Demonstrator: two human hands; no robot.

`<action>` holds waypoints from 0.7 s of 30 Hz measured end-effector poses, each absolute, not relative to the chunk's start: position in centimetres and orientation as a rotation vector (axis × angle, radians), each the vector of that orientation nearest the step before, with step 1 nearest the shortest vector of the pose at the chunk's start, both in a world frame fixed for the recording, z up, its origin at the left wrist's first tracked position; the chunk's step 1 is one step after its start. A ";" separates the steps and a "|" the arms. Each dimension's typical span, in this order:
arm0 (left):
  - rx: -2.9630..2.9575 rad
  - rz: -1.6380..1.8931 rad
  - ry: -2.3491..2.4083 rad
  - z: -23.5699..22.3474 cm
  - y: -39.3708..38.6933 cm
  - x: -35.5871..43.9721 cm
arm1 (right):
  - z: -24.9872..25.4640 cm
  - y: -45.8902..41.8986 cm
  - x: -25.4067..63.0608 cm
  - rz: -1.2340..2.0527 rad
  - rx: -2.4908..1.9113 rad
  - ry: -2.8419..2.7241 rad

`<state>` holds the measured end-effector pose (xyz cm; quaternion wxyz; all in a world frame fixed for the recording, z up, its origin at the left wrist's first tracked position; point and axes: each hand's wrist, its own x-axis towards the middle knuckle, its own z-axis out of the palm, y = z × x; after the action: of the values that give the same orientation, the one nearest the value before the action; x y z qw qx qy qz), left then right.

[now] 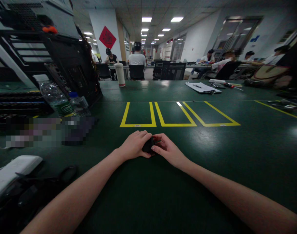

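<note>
Left hand [135,144] curled round black object [147,146]; right hand [169,151] pinching its right edge.

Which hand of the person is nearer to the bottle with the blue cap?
Left. The left hand is to the right of the blue-capped bottle, lower in the picture; the right hand is farther right, beyond the left one.

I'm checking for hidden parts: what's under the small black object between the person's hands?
Green tabletop shows around the left hand and right hand. Directly beneath the black object, nothing can be made out: the hands and the object itself cover that spot.
</note>
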<state>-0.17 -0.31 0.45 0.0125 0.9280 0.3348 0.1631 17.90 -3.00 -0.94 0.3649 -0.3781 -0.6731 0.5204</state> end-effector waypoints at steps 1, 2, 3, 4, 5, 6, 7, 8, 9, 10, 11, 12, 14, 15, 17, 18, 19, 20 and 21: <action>2.897 0.510 1.043 0.4 -0.3 -0.2 | -1.0 -2.9 17.9 1.349 -0.981 -1.740; 2.903 0.510 1.040 0.4 -0.3 -0.2 | -1.0 -2.9 18.0 1.365 -0.978 -1.748; 2.907 0.508 1.036 0.3 -0.3 -0.2 | -1.0 -2.9 18.0 1.377 -0.965 -1.756; 2.912 0.505 1.036 0.3 -0.3 -0.2 | -1.1 -2.8 18.0 1.377 -0.946 -1.762; 2.918 0.500 1.038 0.3 -0.3 -0.2 | -1.1 -2.8 18.0 1.363 -0.925 -1.766; 2.922 0.494 1.041 0.3 -0.2 -0.2 | -1.1 -2.9 18.1 1.342 -0.908 -1.770; 2.926 0.491 1.047 0.3 -0.2 -0.2 | -1.2 -2.9 18.1 1.322 -0.896 -1.773; 2.927 0.491 1.053 0.3 -0.2 -0.2 | -1.2 -2.9 18.1 1.310 -0.892 -1.776; 2.926 0.493 1.053 0.3 -0.2 -0.2 | -1.2 -3.0 18.1 1.312 -0.894 -1.775; 2.923 0.496 1.049 0.3 -0.2 -0.2 | -1.2 -3.0 18.1 1.324 -0.896 -1.768; 2.918 0.499 1.045 0.4 -0.2 -0.2 | -1.2 -3.0 18.1 1.338 -0.898 -1.757; 2.913 0.503 1.041 0.4 -0.2 -0.2 | -1.1 -3.0 18.1 1.355 -0.898 -1.745; 2.905 0.512 1.038 0.4 -0.2 -0.2 | -1.0 -3.0 18.1 1.380 -0.895 -1.726; 2.901 0.515 1.036 0.4 -0.3 -0.2 | -0.9 -3.0 18.1 1.379 -0.899 -1.721; 2.893 0.517 1.035 0.4 -0.3 -0.2 | -0.8 -3.0 18.1 1.363 -0.938 -1.719; 2.890 0.516 1.033 0.4 -0.3 -0.2 | -0.7 -3.0 18.1 1.358 -0.963 -1.721; 2.888 0.514 1.034 0.4 -0.3 -0.2 | -0.7 -3.0 18.1 1.357 -0.982 -1.726; 2.888 0.514 1.035 0.3 -0.3 -0.2 | -0.7 -3.0 18.1 1.367 -0.988 -1.733; 2.889 0.516 1.036 0.3 -0.3 -0.2 | -0.7 -2.9 18.2 1.381 -0.979 -1.742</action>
<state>-0.19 -0.29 0.33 0.0147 0.9282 0.3328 0.1658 18.15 -2.94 -0.68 0.3487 -0.3777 -0.6721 0.5330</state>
